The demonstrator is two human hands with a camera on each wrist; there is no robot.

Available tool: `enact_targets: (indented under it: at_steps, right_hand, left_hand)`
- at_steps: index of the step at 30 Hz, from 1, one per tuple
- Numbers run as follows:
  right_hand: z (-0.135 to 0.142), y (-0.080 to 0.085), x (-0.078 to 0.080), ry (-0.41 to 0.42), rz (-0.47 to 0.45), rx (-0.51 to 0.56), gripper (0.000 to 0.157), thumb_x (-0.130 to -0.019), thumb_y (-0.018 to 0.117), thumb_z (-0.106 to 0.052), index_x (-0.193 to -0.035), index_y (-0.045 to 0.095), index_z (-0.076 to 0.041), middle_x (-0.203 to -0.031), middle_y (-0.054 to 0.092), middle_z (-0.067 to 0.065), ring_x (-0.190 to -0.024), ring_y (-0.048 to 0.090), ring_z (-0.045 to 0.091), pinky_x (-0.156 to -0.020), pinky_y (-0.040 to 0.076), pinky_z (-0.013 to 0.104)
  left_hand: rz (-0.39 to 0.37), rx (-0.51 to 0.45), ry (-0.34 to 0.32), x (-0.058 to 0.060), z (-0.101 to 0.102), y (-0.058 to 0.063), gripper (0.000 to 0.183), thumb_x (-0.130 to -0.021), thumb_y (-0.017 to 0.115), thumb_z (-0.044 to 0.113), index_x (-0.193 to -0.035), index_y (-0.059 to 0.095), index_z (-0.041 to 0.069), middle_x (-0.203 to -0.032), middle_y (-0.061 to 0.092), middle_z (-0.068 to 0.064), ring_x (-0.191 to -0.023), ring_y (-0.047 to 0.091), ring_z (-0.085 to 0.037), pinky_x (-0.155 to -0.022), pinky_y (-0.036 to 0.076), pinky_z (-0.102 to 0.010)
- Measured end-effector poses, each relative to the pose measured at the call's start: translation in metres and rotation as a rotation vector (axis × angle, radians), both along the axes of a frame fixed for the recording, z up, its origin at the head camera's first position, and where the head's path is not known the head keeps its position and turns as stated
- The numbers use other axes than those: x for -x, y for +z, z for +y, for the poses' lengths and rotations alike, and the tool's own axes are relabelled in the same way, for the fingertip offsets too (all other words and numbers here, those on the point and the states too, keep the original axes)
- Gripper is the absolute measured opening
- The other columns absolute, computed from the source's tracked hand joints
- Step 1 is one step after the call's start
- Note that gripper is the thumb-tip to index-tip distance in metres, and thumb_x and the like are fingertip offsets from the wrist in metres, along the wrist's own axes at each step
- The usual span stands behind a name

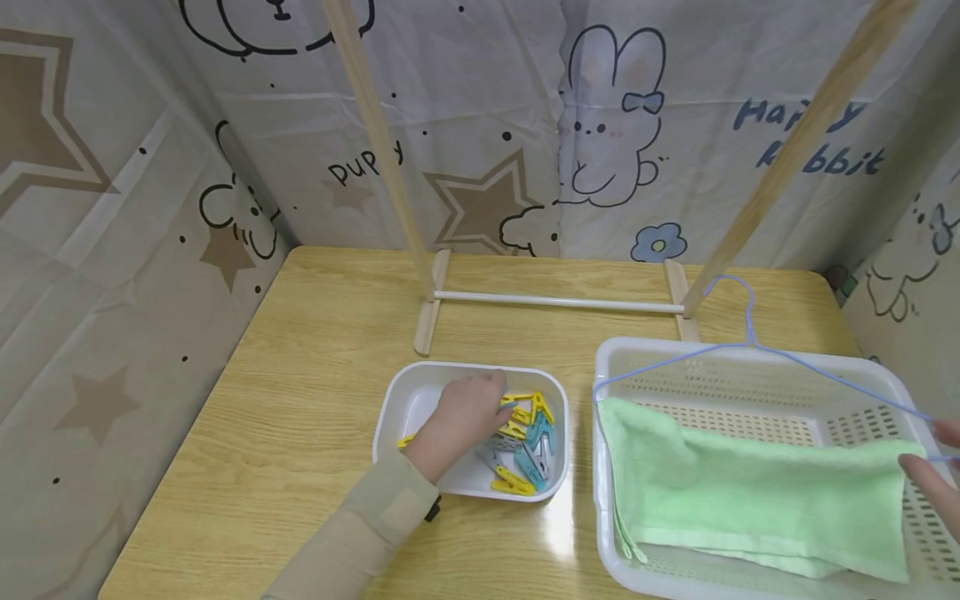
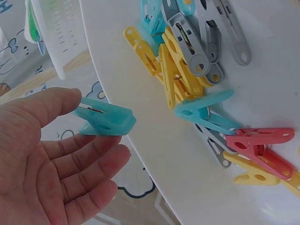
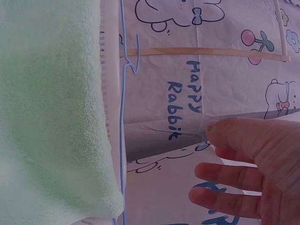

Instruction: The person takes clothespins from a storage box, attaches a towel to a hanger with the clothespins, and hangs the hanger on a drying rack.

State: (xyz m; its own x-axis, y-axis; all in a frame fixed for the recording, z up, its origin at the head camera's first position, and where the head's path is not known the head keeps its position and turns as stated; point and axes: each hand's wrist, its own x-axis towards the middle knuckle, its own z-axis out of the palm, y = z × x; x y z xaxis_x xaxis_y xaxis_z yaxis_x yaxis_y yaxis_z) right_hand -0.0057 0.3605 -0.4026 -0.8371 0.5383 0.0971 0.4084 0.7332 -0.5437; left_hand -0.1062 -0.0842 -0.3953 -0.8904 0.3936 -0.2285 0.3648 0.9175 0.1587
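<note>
My left hand [image 1: 461, 417] is over a small white bin [image 1: 408, 400], pinching a teal clothespin [image 2: 110, 119] between thumb and fingers. More clothespins [image 1: 513, 482] lie in the bin; yellow, teal, grey and red ones show in the left wrist view. At the right edge of the head view, my right hand [image 1: 937, 483] is beside the end of a blue wire hanger [image 1: 750, 327]. Its fingers are loosely extended, with a gap to the wire in the right wrist view. A light green towel [image 1: 750, 483] hangs on the hanger over a white basket [image 1: 602, 467].
Behind the bin and basket stands a wooden rack with two slanting posts [image 1: 386, 158] and a white lower bar [image 1: 555, 301]. The hanger's hook is near the rack's right post [image 1: 787, 158]. A printed cloth [image 1: 480, 108] encloses the wooden table [image 1: 300, 358].
</note>
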Motion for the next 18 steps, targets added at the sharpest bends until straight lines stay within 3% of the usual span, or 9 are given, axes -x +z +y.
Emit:
enact_targets:
  at_steps: [2, 4, 6, 7, 8, 9, 12, 16, 18]
  right_hand:
    - [0.006, -0.007, 0.003, 0.026, 0.017, 0.001, 0.055, -0.085, 0.057, -0.008, -0.135, 0.036, -0.009, -0.135, 0.04, 0.013, -0.104, 0.043, 0.018, -0.096, 0.029, 0.032]
    - [0.002, -0.005, 0.002, 0.052, 0.041, -0.026, 0.053, -0.083, 0.058, -0.005, -0.133, 0.039, -0.008, -0.131, 0.043, 0.015, -0.093, 0.04, 0.003, -0.093, 0.028, 0.025]
    - [-0.013, 0.01, 0.002, 0.073, 0.02, -0.02, 0.052, -0.082, 0.057, 0.001, -0.13, 0.036, 0.006, -0.126, 0.04, 0.031, -0.098, 0.045, 0.026, -0.097, 0.028, 0.035]
    - [-0.015, 0.012, 0.002, 0.081, 0.017, -0.031, 0.052, -0.082, 0.056, 0.002, -0.13, 0.036, 0.007, -0.125, 0.04, 0.032, -0.097, 0.045, 0.027, -0.095, 0.03, 0.037]
    - [-0.011, 0.008, 0.002, 0.09, 0.022, -0.051, 0.053, -0.083, 0.057, -0.002, -0.131, 0.038, 0.001, -0.128, 0.042, 0.027, -0.093, 0.045, 0.016, -0.09, 0.033, 0.03]
    - [-0.007, 0.004, 0.004, 0.109, 0.022, -0.046, 0.053, -0.083, 0.057, -0.002, -0.132, 0.037, 0.002, -0.128, 0.041, 0.028, -0.095, 0.046, 0.023, -0.089, 0.035, 0.035]
    - [0.029, -0.035, 0.012, 0.186, 0.075, -0.065, 0.059, -0.083, 0.061, -0.009, -0.136, 0.034, -0.007, -0.13, 0.041, 0.024, -0.104, 0.043, 0.009, -0.087, 0.036, 0.026]
    - [0.071, -0.082, 0.021, 0.295, 0.189, -0.107, 0.063, -0.078, 0.067, -0.009, -0.134, 0.038, -0.01, -0.123, 0.046, 0.027, -0.106, 0.034, -0.007, -0.081, 0.021, 0.004]
    - [0.078, -0.089, 0.025, 0.312, 0.197, -0.123, 0.063, -0.077, 0.068, -0.008, -0.133, 0.039, -0.006, -0.121, 0.046, 0.028, -0.114, 0.038, 0.005, -0.082, 0.019, 0.003]
  left_hand:
    - [0.001, 0.0, -0.002, 0.0, 0.001, 0.001, 0.03, -0.083, 0.063, 0.03, -0.096, 0.054, 0.004, -0.062, 0.046, 0.001, -0.053, 0.046, -0.012, -0.043, 0.037, -0.022]
    - [0.005, 0.005, -0.008, 0.0, 0.002, 0.003, 0.031, -0.083, 0.063, 0.03, -0.097, 0.054, 0.003, -0.062, 0.046, 0.001, -0.053, 0.046, -0.012, -0.043, 0.037, -0.023]
    - [0.009, 0.008, -0.016, 0.0, 0.002, 0.004, 0.033, -0.083, 0.063, 0.031, -0.099, 0.054, 0.003, -0.063, 0.046, 0.001, -0.053, 0.046, -0.012, -0.043, 0.037, -0.022]
    - [0.008, 0.011, -0.019, 0.0, 0.003, 0.005, 0.034, -0.083, 0.062, 0.031, -0.099, 0.054, 0.003, -0.063, 0.046, 0.001, -0.053, 0.046, -0.012, -0.043, 0.038, -0.022]
    - [0.008, 0.014, -0.022, 0.0, 0.003, 0.005, 0.033, -0.083, 0.062, 0.031, -0.099, 0.054, 0.003, -0.063, 0.046, 0.001, -0.053, 0.046, -0.012, -0.043, 0.038, -0.022]
    - [0.008, 0.017, -0.024, 0.0, 0.003, 0.005, 0.034, -0.084, 0.062, 0.031, -0.1, 0.053, 0.003, -0.064, 0.047, 0.001, -0.054, 0.046, -0.012, -0.043, 0.038, -0.022]
    - [0.005, 0.018, -0.028, 0.001, 0.004, 0.006, 0.033, -0.084, 0.062, 0.031, -0.099, 0.053, 0.004, -0.064, 0.047, 0.002, -0.055, 0.047, -0.012, -0.044, 0.038, -0.022]
    - [0.014, 0.012, -0.032, 0.002, 0.006, 0.007, 0.031, -0.084, 0.062, 0.031, -0.097, 0.053, 0.004, -0.062, 0.046, 0.002, -0.053, 0.046, -0.011, -0.043, 0.037, -0.023]
    - [0.023, 0.012, -0.039, 0.002, 0.007, 0.007, 0.031, -0.084, 0.062, 0.031, -0.097, 0.054, 0.004, -0.061, 0.046, 0.002, -0.052, 0.046, -0.011, -0.043, 0.037, -0.022]
